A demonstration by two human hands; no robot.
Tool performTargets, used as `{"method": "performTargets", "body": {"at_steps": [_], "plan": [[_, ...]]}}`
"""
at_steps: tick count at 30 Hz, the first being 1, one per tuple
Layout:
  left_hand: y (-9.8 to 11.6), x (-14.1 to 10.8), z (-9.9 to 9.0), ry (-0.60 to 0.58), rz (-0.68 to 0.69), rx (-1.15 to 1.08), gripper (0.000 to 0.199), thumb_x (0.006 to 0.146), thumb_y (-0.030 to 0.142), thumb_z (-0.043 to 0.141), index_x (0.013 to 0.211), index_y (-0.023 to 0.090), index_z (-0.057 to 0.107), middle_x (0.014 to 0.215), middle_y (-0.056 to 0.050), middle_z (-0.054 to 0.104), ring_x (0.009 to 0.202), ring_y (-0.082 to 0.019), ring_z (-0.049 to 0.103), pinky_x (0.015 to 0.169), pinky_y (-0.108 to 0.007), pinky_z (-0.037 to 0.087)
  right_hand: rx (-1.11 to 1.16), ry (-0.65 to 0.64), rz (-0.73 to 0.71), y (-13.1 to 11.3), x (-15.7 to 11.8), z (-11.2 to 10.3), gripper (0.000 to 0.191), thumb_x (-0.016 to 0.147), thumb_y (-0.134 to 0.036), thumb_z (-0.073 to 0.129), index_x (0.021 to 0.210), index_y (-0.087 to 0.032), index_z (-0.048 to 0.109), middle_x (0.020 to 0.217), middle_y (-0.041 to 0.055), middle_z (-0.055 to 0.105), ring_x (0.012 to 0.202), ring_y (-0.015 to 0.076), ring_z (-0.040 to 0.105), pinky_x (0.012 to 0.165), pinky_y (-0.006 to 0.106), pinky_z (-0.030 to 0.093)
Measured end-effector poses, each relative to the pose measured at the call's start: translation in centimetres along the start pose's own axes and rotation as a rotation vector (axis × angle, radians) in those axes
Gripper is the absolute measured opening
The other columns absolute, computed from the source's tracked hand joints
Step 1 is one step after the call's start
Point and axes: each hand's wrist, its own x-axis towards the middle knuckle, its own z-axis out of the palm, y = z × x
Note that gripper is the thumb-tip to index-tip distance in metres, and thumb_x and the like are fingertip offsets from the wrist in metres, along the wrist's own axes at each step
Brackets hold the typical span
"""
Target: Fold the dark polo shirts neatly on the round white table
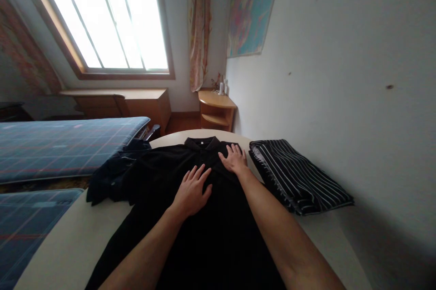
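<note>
A black polo shirt (218, 226) lies spread out on a pale round table (85, 231), its collar at the far side with a small white label inside. My left hand (192, 191) rests flat on the chest of the shirt, fingers apart. Further up, my right hand (234, 159) lies on the shirt near the shoulder right of the collar, its fingers spread too. Beside my right arm is a folded black cloth with white stripes (296, 172). Dark bunched clothing (111, 176) lies at the shirt's left sleeve; where one ends and the other begins is hard to make out.
Plaid-covered beds or mattresses (68, 149) stand to the left, close to the table. A white wall (357, 122) runs along the right. Behind are a wooden desk (146, 95), a corner shelf (218, 99) with small items, a bright window (112, 17) and a curtain (200, 27).
</note>
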Motion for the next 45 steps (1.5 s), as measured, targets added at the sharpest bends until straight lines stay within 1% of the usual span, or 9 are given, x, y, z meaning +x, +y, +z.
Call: {"method": "performTargets", "body": {"at_steps": [5,9,12,17,21,24,32,37,45], "plan": [[-0.1,0.1,0.3,-0.008,-0.004,0.029,0.059,0.098,0.045,0.046,0.154,0.031,0.036,0.162,-0.004,0.033,0.149,-0.031,0.026,0.121,-0.050,0.024,0.014,-0.025,-0.029,-0.6,-1.2,-1.3,0.073,0.100,-0.061,0.020,0.158,-0.017,0.028,0.165,0.0117,0.019,0.153,0.0276,0.012,0.121,0.048,0.004],[-0.3,0.1,0.4,-0.019,-0.002,0.037,0.060,0.098,0.048,0.044,0.155,0.030,0.035,0.162,-0.006,0.031,0.150,-0.033,0.024,0.121,-0.051,0.024,0.016,0.075,-0.020,-1.2,-4.6,-2.0,0.073,0.101,-0.058,0.021,0.156,-0.011,0.030,0.164,0.0148,0.022,0.151,0.0313,0.016,0.121,0.048,0.010],[-0.4,0.0,0.3,-0.026,0.039,0.018,0.062,0.098,0.045,0.045,0.157,0.032,0.030,0.164,-0.004,0.025,0.151,-0.035,0.016,0.120,-0.055,0.024,0.017,-0.006,0.005,-1.0,-7.7,-1.8,0.078,0.100,-0.060,0.022,0.157,-0.007,0.025,0.164,0.0167,0.019,0.151,0.0335,0.015,0.121,0.051,0.010],[-0.6,0.0,0.0,-0.102,0.180,-0.021,0.055,0.099,0.038,0.042,0.153,0.033,0.037,0.163,0.004,0.027,0.152,-0.030,0.014,0.121,-0.053,0.023,0.011,-0.116,-0.285,0.8,-11.8,-1.6,0.073,0.100,-0.057,0.028,0.157,-0.011,0.028,0.164,0.0117,0.022,0.152,0.0304,0.014,0.122,0.048,0.010],[-0.9,0.1,0.1,-0.112,0.173,-0.013,0.054,0.099,0.042,0.041,0.152,0.031,0.041,0.161,0.003,0.033,0.152,-0.029,0.015,0.122,-0.053,0.021,-0.019,-0.014,-0.225,1.8,-13.8,-1.9,0.069,0.100,-0.056,0.032,0.155,-0.015,0.034,0.162,0.0124,0.028,0.151,0.0343,0.019,0.121,0.052,0.011],[-0.9,0.1,0.3,-0.107,0.173,-0.015,0.056,0.099,0.043,0.041,0.154,0.031,0.036,0.161,0.004,0.032,0.152,-0.029,0.014,0.122,-0.053,0.021,-0.039,-0.016,-0.189,2.6,-14.3,-1.8,0.067,0.100,-0.057,0.036,0.156,-0.020,0.034,0.163,0.0108,0.027,0.151,0.0374,0.017,0.120,0.056,0.011],[-0.8,0.1,0.3,-0.096,0.176,-0.027,0.058,0.099,0.043,0.040,0.156,0.033,0.031,0.162,0.003,0.031,0.152,-0.029,0.016,0.121,-0.054,0.021,-0.040,0.010,-0.319,5.4,-13.3,-2.5,0.051,0.103,-0.036,0.035,0.152,-0.024,0.040,0.160,0.0055,0.035,0.150,0.0285,0.023,0.122,0.050,0.017],[-0.7,0.2,0.4,-0.077,0.161,-0.034,0.060,0.098,0.044,0.042,0.156,0.033,0.031,0.161,0.003,0.034,0.152,-0.030,0.017,0.121,-0.054,0.022,-0.010,-0.048,-0.353,5.6,-14.1,-3.0,0.054,0.102,-0.043,0.039,0.154,-0.028,0.038,0.161,0.0069,0.033,0.150,0.0287,0.024,0.121,0.051,0.020],[-0.2,0.2,0.3,-0.078,0.139,-0.006,0.060,0.097,0.046,0.043,0.155,0.031,0.033,0.161,0.003,0.033,0.152,-0.032,0.017,0.122,-0.054,0.021,0.054,-0.073,-0.367,6.7,-13.8,-2.8,0.061,0.100,-0.052,0.041,0.153,-0.022,0.039,0.163,0.0103,0.026,0.153,0.0263,0.015,0.122,0.048,0.014]]}}
